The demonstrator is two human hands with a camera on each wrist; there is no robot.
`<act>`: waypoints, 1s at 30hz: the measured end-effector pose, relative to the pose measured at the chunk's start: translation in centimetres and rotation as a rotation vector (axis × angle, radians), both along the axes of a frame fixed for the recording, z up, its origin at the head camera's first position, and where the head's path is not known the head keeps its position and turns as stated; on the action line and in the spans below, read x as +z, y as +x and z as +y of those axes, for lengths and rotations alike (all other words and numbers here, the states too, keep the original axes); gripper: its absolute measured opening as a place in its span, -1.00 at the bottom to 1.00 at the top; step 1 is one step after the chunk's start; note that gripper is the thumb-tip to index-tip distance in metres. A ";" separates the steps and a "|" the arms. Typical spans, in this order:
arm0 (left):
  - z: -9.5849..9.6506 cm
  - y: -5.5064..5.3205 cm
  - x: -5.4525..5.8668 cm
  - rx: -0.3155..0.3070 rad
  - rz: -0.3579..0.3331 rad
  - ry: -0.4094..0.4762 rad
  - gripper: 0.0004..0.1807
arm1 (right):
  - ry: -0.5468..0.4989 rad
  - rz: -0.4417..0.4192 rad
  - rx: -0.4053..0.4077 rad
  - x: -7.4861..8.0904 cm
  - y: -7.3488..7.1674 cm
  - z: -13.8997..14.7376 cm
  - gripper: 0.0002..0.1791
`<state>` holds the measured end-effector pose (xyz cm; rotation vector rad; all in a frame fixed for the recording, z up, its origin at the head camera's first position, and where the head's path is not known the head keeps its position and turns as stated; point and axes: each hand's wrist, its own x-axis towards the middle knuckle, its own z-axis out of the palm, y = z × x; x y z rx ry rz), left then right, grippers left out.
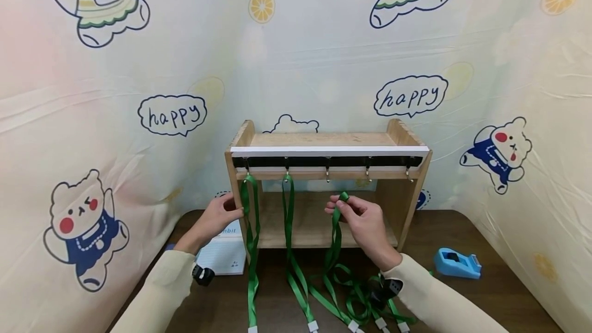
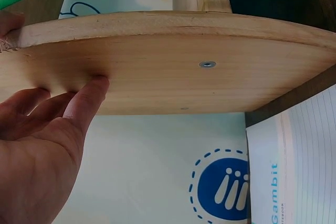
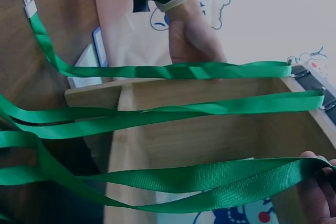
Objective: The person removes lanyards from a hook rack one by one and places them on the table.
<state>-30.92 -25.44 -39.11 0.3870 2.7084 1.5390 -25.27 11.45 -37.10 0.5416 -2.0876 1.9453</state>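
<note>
A small wooden rack (image 1: 324,140) carries a black and white strip (image 1: 305,161) with several metal hooks (image 1: 328,171). From its two leftmost hooks hang green lanyards (image 1: 289,209), white clips at their lower ends. My right hand (image 1: 367,222) pinches the top loop of another green lanyard (image 1: 333,251), below and right of the middle hook. My left hand (image 1: 217,220) holds the rack's left side panel (image 2: 157,72): the fingertips (image 2: 100,82) press its outer face, with the thumb at the front edge. Part of the right hand is out of the right wrist view.
More green lanyards (image 1: 356,294) lie tangled on the dark table (image 1: 277,297), partly under my right wrist. A notebook (image 1: 224,253) lies left of the rack, and a blue tape dispenser (image 1: 458,263) stands to the right. A printed cloth (image 1: 319,91) hangs behind.
</note>
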 end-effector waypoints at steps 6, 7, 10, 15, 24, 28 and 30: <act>-0.1 -0.1 0.0 0.004 0.009 -0.011 -0.54 | 0.013 -0.026 0.013 -1.4 0.2 0.1 -0.68; -0.1 -0.1 0.0 0.004 0.009 -0.013 -0.54 | 0.013 -0.032 0.018 -1.6 0.3 0.1 -0.68; 0.0 0.0 0.0 0.009 0.009 -0.019 -0.54 | 0.015 -0.042 0.041 -2.4 0.6 0.0 -0.68; 0.0 0.0 -0.1 0.003 0.011 -0.018 -0.54 | 0.025 -0.071 0.054 -3.5 1.1 -0.3 -0.67; 0.0 -0.1 0.1 0.001 0.000 -0.011 -0.52 | 0.006 -0.154 0.066 -5.3 1.4 -0.4 -0.66; 0.1 -0.1 0.2 0.002 0.003 -0.009 -0.52 | 0.013 -0.186 0.075 -5.9 1.5 -0.5 -0.61; 0.1 0.0 0.1 0.004 0.001 -0.008 -0.52 | 0.030 -0.200 0.079 -6.3 1.7 -0.5 -0.58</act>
